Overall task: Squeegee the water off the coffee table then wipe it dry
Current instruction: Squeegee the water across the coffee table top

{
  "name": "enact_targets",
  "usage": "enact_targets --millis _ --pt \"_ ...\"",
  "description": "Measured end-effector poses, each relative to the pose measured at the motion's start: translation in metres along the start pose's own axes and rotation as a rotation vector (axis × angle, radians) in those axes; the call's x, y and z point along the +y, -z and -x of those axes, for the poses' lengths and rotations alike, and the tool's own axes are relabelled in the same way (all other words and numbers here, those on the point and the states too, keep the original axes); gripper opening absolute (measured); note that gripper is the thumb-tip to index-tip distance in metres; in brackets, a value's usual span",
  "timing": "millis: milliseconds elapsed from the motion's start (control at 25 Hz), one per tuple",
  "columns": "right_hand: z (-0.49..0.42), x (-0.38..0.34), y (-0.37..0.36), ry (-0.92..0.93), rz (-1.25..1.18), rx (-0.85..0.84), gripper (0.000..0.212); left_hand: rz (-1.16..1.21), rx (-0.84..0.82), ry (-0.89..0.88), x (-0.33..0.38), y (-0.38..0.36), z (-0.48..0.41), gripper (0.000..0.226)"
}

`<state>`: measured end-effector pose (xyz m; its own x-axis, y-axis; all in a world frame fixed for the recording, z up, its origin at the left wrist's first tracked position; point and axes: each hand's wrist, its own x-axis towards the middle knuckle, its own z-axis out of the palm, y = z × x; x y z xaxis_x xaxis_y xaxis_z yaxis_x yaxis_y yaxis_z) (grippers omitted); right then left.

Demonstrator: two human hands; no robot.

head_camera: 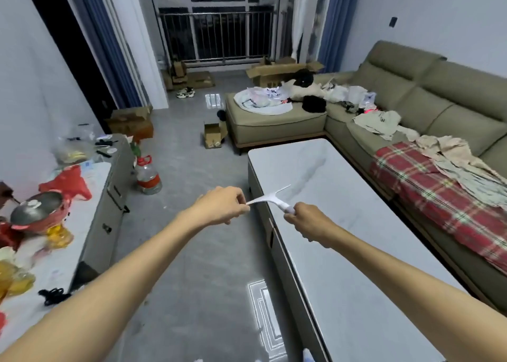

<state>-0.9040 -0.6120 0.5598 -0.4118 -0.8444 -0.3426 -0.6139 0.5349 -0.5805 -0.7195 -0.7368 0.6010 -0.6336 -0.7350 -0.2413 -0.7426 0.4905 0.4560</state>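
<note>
Squeegee in both hands, in the air at the table's left edge, blade apparently not on the top.

Left hand (219, 206): fingertips pinched together on one tip of the small white plastic T-shaped squeegee (270, 198). Right hand (307, 223): fingers curled round the handle. The tool hangs over the left long edge of the pale grey, round-cornered coffee table (356, 238). Risks: a tilted blade would skip and leave streaks. Strokes toward this edge would send water onto the glossy grey floor (192, 252), strokes the other way toward the red plaid blanket (439, 191). The pinch could flex the blade.
</note>
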Motion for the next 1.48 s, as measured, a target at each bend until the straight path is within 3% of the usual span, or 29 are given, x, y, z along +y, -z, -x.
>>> enact_targets --millis 280,720,840,1000,1080,1280,1480 --pt "-0.161 -0.003 0.070 -0.120 0.059 0.090 0.029 -0.165 -0.077 -0.168 0.017 0.041 -0.207 0.017" --pt "-0.426 -0.003 0.190 -0.228 0.066 -0.010 0.009 -0.265 -0.187 -0.274 0.053 0.109 -0.503 0.017" --pt "-0.501 0.008 0.201 -0.297 -0.047 0.019 0.028 -0.275 -0.253 -0.317 0.044 0.114 -0.598 0.019" --pt "-0.584 0.020 0.211 -0.437 -0.207 0.025 0.013 -0.292 -0.340 -0.415 0.037 0.120 -0.709 0.021" --pt "-0.625 0.023 0.222 -0.505 -0.254 0.028 0.016 -0.302 -0.391 -0.457 0.042 0.124 -0.766 0.022" --pt "-0.696 0.047 0.253 -0.620 -0.299 0.139 0.005 -0.325 -0.527 -0.541 0.075 0.104 -0.878 0.017" --pt "-0.790 0.111 0.277 -0.767 -0.340 0.140 0.016 -0.387 -0.581 -0.559 0.107 0.051 -1.000 0.018"
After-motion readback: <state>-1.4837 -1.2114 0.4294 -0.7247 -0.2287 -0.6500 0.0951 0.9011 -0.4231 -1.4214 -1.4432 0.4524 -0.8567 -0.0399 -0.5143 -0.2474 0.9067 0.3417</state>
